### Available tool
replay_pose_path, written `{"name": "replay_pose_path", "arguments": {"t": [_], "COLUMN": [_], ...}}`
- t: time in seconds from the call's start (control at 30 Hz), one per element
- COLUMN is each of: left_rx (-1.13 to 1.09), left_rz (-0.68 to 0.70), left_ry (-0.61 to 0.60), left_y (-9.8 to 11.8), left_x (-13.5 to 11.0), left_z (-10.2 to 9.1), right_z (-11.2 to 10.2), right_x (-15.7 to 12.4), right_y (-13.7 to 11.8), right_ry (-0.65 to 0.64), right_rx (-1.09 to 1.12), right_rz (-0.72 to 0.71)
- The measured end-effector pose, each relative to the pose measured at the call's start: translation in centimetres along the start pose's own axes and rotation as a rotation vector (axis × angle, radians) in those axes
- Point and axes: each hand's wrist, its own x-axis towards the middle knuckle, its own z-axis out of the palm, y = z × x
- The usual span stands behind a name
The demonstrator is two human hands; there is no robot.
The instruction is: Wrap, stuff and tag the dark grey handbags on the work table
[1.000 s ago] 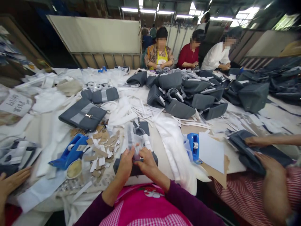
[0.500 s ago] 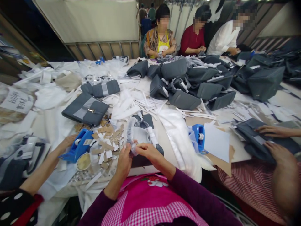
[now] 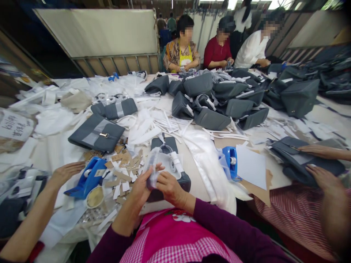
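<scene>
A dark grey handbag (image 3: 185, 182) lies on the table right before me. One of its handles (image 3: 153, 159) is wrapped in clear plastic film and bends up toward me. My left hand (image 3: 141, 184) closes on the wrapped handle from the left, some fingers reaching round behind it. From the right, my right hand (image 3: 170, 187) pinches the film low on the same handle. A second handle, bound with a white wrap (image 3: 176, 161), arches behind my right hand. Part of the bag is hidden by my hands.
Left of the bag lie paper scraps (image 3: 124, 171), a blue tape dispenser (image 3: 91, 174) and a cup (image 3: 94, 197). To the right stands another tape dispenser (image 3: 231, 160). Grey bags (image 3: 211, 117) pile up at the back. Co-workers' hands (image 3: 67, 173) work at both sides.
My hands have shifted slightly on the handle, and its wrapped loop sits lower and more bunched. The neighbour's hand at left has come away from the tape dispenser. The camera view has tilted up.
</scene>
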Motion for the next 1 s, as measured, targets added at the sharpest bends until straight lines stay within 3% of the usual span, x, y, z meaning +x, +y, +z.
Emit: {"name": "replay_pose_path", "arguments": {"t": [0.07,0.2,0.27,0.33,0.4,0.47,0.53,0.6,0.67,0.73,0.8,0.87,0.93,1.0], "left_rx": [0.064,0.337,0.411,0.307,0.126,0.02,0.089,0.25,0.329,0.23,0.092,0.078,0.201,0.33], "left_rz": [0.004,0.343,0.405,0.309,0.113,0.002,0.071,0.229,0.278,0.164,0.028,0.009,0.122,0.242], "left_ry": [0.043,0.266,0.287,0.223,0.119,0.061,0.12,0.231,0.272,0.205,0.117,0.105,0.196,0.297], "left_y": [-0.1,-2.4,-3.3,-3.2,-2.5,-1.9,-1.9,-2.4,-2.9,-3.0,-2.7,-2.7,-2.9,-3.2], "left_x": [0.5,1.7,2.2,2.8,3.6,4.4,5.2,5.8,6.5,7.2,8.0,8.5,8.9,9.1], "left_z": [-0.5,-0.8,-0.5,-0.4,-0.4,-0.7,-1.0,-1.3,-1.5,-1.8,-2.2,-2.5,-2.6,-2.5], "right_z": [0.0,0.3,0.6,0.8,0.8,0.8,0.9,1.3,1.8,2.1,2.4,2.8,3.4,4.1], "right_x": [-0.2,0.5,0.8,0.8,0.7,0.8,1.1,1.5,1.9,2.0,1.9,1.9,2.0,2.2], "right_y": [0.6,0.9,0.8,1.0,1.6,2.4,3.3,4.0,4.4,4.8,5.2,5.5,5.9,6.2], "right_ry": [-0.055,-0.012,0.009,0.093,0.141,0.106,0.042,-0.008,-0.025,0.021,0.053,0.042,0.032,0.049], "right_rx": [-0.034,0.358,0.553,0.569,0.467,0.322,0.3,0.402,0.495,0.43,0.282,0.19,0.21,0.315], "right_rz": [-0.005,0.443,0.584,0.59,0.462,0.308,0.352,0.56,0.717,0.664,0.462,0.333,0.444,0.678]}}
